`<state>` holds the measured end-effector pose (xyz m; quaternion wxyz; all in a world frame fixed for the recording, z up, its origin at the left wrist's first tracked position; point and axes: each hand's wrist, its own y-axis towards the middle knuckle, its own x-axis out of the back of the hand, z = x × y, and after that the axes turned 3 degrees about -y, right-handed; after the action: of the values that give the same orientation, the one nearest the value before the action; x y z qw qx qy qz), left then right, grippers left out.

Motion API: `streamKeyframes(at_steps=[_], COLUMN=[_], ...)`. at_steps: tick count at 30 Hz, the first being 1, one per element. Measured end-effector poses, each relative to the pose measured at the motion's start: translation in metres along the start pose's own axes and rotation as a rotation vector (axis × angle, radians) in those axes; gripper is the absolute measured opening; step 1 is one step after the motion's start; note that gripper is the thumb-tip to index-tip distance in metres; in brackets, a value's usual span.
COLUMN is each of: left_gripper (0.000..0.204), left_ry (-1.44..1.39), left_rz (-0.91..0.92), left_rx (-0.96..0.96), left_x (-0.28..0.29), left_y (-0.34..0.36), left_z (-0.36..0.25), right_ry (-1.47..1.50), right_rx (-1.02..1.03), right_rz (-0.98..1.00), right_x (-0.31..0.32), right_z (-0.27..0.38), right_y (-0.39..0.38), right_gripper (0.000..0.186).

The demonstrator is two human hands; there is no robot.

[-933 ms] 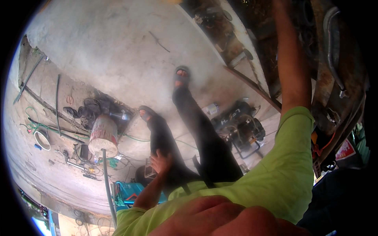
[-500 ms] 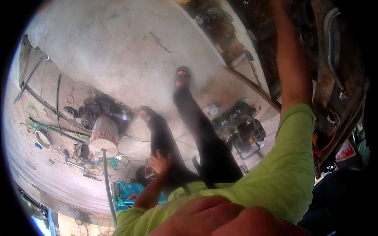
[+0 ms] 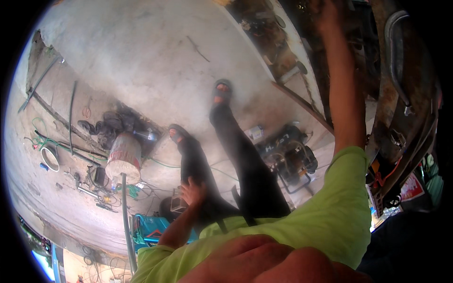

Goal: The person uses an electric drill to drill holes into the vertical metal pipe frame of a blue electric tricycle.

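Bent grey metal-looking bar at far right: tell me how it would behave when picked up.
The bent grey metal-looking bar is probably stiff, given its thick, metallic look. Its rounded surface might slip, and its bend could make it twist in the grip.

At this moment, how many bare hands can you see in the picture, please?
2. The left hand, fingers spread, is at the left trouser leg; the right hand is near the top edge, dark and blurred, possibly partly hidden.

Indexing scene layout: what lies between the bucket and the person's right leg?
The left leg, the left hand overlapping it, and a green hose, in the head view.
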<state>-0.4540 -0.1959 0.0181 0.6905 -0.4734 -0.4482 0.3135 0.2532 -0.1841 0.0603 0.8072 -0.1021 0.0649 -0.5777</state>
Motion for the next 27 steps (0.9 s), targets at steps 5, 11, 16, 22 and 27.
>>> streamKeyframes(at_steps=[5,11,16,22,27], left_gripper=[0.075,0.075,0.074,0.076,0.071], left_ry=[-0.015,-0.028,-0.037,-0.090,-0.256], left_rz=[0.005,0.009,-0.009,0.013,-0.122], left_rx=[-0.003,-0.001,0.011,-0.060,-0.172], left_x=[-0.001,0.008,0.007,-0.001,-0.039], left_y=[-0.002,-0.006,-0.005,0.007,0.020], left_z=[0.002,-0.002,0.003,0.025,0.064], right_ry=[0.235,0.309,0.034,-0.428,-0.806], right_rx=[0.040,-0.045,0.131,0.500,0.589], right_rz=[0.249,0.349,0.277,0.356,0.351], right_x=[-0.020,-0.023,-0.037,-0.065,-0.095], right_z=[0.002,0.003,0.019,0.039,0.010], right_y=[-0.036,-0.063,-0.097,-0.137,-0.225], right_gripper=[0.014,0.013,0.015,0.023,0.019])
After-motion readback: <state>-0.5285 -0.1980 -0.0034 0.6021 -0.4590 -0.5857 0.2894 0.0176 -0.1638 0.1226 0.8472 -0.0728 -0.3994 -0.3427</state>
